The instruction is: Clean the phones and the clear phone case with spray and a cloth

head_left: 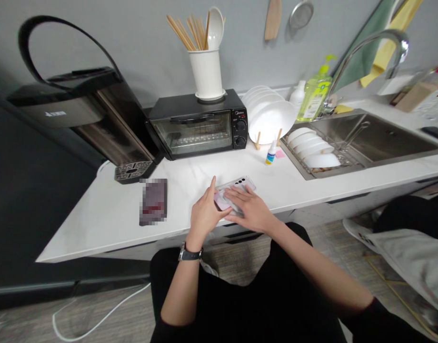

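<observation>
A clear phone case lies on the white counter near its front edge, with a small pink cloth on it. My left hand pinches the pink cloth at the case's left end, index finger pointing up. My right hand lies flat on the case, fingers stretched out and pressing down. A dark phone lies face up on the counter to the left of my hands. A small dropper bottle and a pink slip stand farther back.
A black toaster oven carries a white utensil holder. A dark water dispenser stands at the left. White plates lean in a rack, more plates sit in the steel sink, beside a soap bottle. Another person's leg is at the right.
</observation>
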The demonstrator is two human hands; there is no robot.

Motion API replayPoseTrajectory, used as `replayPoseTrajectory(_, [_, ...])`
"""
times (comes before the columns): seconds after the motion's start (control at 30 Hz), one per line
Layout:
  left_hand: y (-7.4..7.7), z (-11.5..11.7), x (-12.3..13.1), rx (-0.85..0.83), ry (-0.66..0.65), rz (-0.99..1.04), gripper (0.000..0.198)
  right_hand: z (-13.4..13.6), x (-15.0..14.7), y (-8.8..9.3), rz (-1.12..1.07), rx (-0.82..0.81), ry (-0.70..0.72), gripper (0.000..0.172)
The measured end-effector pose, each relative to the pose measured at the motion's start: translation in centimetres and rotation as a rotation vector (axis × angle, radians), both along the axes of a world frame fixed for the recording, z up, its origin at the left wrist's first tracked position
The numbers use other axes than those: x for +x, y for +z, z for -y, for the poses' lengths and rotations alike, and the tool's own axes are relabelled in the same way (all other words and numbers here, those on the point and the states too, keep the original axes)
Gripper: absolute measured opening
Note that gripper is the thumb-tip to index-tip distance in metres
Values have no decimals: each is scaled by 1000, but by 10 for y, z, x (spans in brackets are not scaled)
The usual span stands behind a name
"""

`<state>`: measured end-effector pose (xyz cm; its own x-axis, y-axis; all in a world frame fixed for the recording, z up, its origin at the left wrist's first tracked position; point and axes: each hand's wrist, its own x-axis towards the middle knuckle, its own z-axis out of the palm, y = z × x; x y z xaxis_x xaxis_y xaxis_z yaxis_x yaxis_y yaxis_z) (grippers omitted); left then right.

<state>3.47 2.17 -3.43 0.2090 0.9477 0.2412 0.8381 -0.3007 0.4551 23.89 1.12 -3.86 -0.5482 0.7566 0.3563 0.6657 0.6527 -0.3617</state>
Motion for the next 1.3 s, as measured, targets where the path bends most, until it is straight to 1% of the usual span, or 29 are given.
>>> replayPoseTrajectory(0.07, [0,0,0,2,-7,4,108,9,-1,1,-14,-1,82,72])
replayPoseTrajectory(0.13, [-1,1,0,5,-12,7,110,13,7,0,-15,2,80,68])
replayPoseTrajectory(0.2, [-2,0,0,12,-10,6,112,9,22,-3,-1,3,-15,61])
replayPoseTrajectory(0.27, [-3,-1,0,22,-10,6,114,0,34,-7,22,10,-143,60])
replayPoseTrajectory(0.33, [-4,-2,0,31,-8,8,114,-11,33,-9,38,31,-227,64])
replayPoseTrajectory(0.37, [-4,-2,0,31,-7,10,114,-14,28,-10,41,43,-232,68])
replayPoseTrajectory(0.43, [-3,-2,-1,18,-13,9,111,-13,8,-9,35,56,-169,74])
replayPoseTrajectory(0.53, [-2,-2,-2,-4,-22,0,106,0,-18,-4,5,40,17,80])
replayPoseTrajectory(0.57, [-1,-1,-2,-7,-24,1,104,6,-19,-3,0,31,74,81])
replayPoseTrajectory(0.63, [-1,0,-1,-5,-23,8,104,14,-9,-1,9,15,144,77])
replayPoseTrajectory(0.7, [0,0,0,0,-25,12,106,13,14,-1,39,4,125,71])
replayPoseTrajectory(0.8, [-1,0,1,17,-18,8,113,-4,45,-4,86,10,-66,66])
replayPoseTrajectory(0.87, [-2,0,1,28,-14,9,114,-17,47,-7,100,32,-182,69])
replayPoseTrajectory(0.9, [-2,-1,1,27,-15,7,113,-22,41,-8,99,44,-201,72])
replayPoseTrajectory(0.97, [-2,-1,0,20,-19,0,112,-24,21,-8,86,59,-146,78])
replayPoseTrajectory(1.03, [-2,-1,-1,3,-29,-12,110,-18,-2,-5,63,60,-20,83])
replayPoseTrajectory(1.1, [-1,-1,-1,-9,-29,-17,108,-7,-14,-2,43,52,97,86])
replayPoseTrajectory(1.13, [0,-1,-1,-12,-27,-17,107,-1,-14,-1,38,49,135,86])
replayPoseTrajectory(1.2, [0,0,-1,-12,-25,-15,106,7,-1,-1,41,42,162,81])
replayPoseTrajectory(1.23, [0,0,-1,-7,-25,-13,107,8,9,-2,48,40,146,78])
replayPoseTrajectory(1.3, [-1,0,0,10,-25,-7,110,3,31,-6,71,42,48,72])
